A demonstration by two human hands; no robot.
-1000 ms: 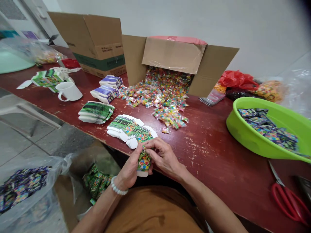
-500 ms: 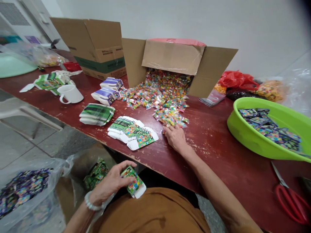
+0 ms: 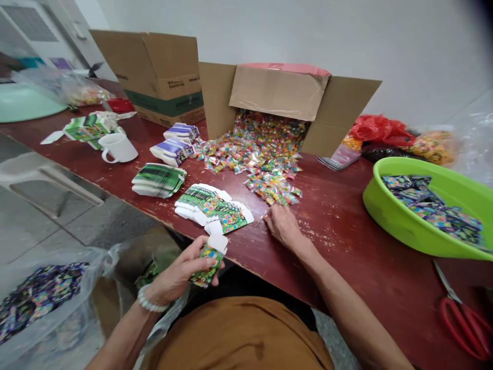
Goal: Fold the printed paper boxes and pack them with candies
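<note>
At lower centre the left hand (image 3: 185,270) grips a green box (image 3: 208,261), long axis slanting up-right, white flap (image 3: 218,241) uppermost, while the nearer right hand (image 3: 284,226), fingers curled over a hold I cannot tell, sits just below the mid-frame candy packets (image 3: 272,187).

Packing workshop, with heaped sweets (image 3: 250,153) and cardboard boxes (image 3: 164,77).

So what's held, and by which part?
The left hand holds a small green printed cardboard box around its middle. Whether the right hand, beside colourful plastic packets, grips anything can't be told.
</note>
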